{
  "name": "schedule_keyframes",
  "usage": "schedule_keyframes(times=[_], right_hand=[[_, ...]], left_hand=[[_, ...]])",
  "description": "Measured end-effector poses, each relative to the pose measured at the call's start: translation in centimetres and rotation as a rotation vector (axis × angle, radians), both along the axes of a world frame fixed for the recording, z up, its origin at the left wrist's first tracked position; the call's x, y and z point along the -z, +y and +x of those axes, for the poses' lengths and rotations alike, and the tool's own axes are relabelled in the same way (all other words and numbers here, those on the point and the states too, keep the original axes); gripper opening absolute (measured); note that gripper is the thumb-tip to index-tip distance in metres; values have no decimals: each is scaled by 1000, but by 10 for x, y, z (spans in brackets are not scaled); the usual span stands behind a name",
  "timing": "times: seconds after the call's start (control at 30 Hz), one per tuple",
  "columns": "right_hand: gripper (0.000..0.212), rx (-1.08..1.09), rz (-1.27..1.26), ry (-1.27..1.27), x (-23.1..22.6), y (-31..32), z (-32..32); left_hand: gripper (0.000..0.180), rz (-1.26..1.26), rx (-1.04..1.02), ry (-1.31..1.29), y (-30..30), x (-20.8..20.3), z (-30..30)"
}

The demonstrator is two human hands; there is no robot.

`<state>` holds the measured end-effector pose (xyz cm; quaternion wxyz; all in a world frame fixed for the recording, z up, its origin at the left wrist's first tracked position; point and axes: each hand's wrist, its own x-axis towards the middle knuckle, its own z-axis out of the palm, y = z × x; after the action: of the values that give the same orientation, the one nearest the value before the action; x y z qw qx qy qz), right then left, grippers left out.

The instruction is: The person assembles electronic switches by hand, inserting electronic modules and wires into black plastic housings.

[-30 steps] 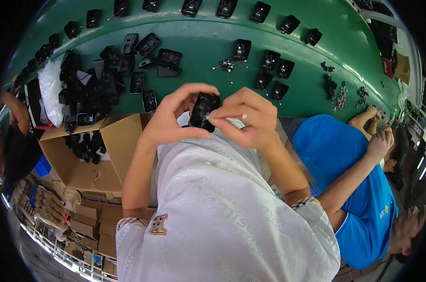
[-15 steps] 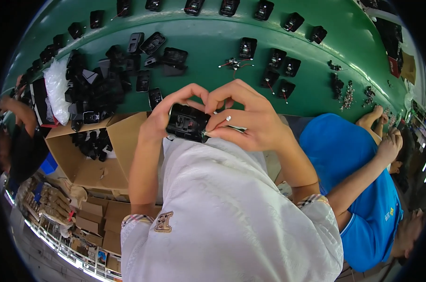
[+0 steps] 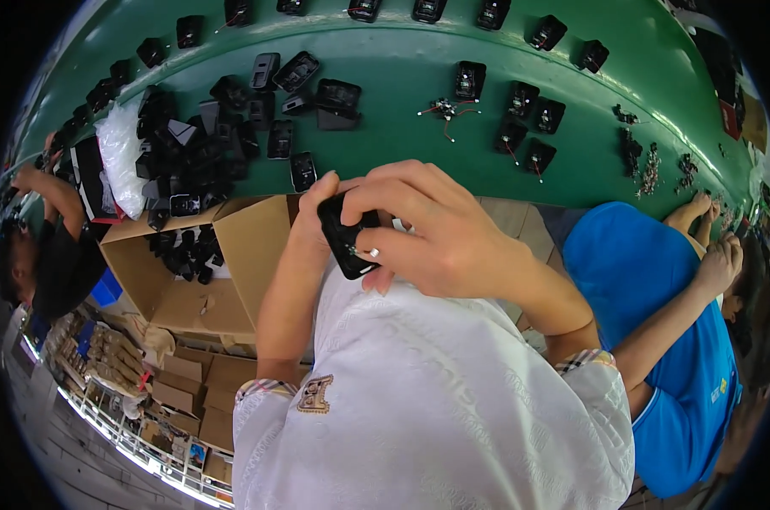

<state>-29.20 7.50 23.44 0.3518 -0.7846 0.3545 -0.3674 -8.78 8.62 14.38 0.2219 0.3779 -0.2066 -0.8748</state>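
A black plastic housing [image 3: 341, 235], open-faced like a small shell, is held up in front of my chest at the table's near edge. My left hand [image 3: 314, 223] is closed around its left side and back, thumb toward the top. Over its open face lies my right hand [image 3: 436, 229], fingers bent and pressed into the inside. A small silvery bit [image 3: 373, 252] shows by the right fingers; whether it is a plug or part of the housing I cannot make out. The right fingers hide much of the interior.
On the green table [image 3: 385, 136] are a heap of black housings [image 3: 198, 140], a small wire bundle [image 3: 444, 109] and several wired housings [image 3: 523, 99]. An open carton [image 3: 189, 312] with black parts stands lower left. A co-worker in blue [image 3: 648, 280] sits at right; another person [image 3: 49, 255] is at left.
The housing has been turned more upright and tilted in my left hand. My right hand has moved over its face, fingers now inside it. The whole view has shifted slightly.
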Motion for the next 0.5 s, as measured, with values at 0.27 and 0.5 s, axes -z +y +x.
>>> schedule_keyframes(times=[0.27,0.5], right_hand=[[19,9,311,4,2,-1,-18],[29,26,566,-224,38,-8,-40]], left_hand=[[80,137,170,637,-34,0,-27],[74,319,75,200,-43,-22,-52]])
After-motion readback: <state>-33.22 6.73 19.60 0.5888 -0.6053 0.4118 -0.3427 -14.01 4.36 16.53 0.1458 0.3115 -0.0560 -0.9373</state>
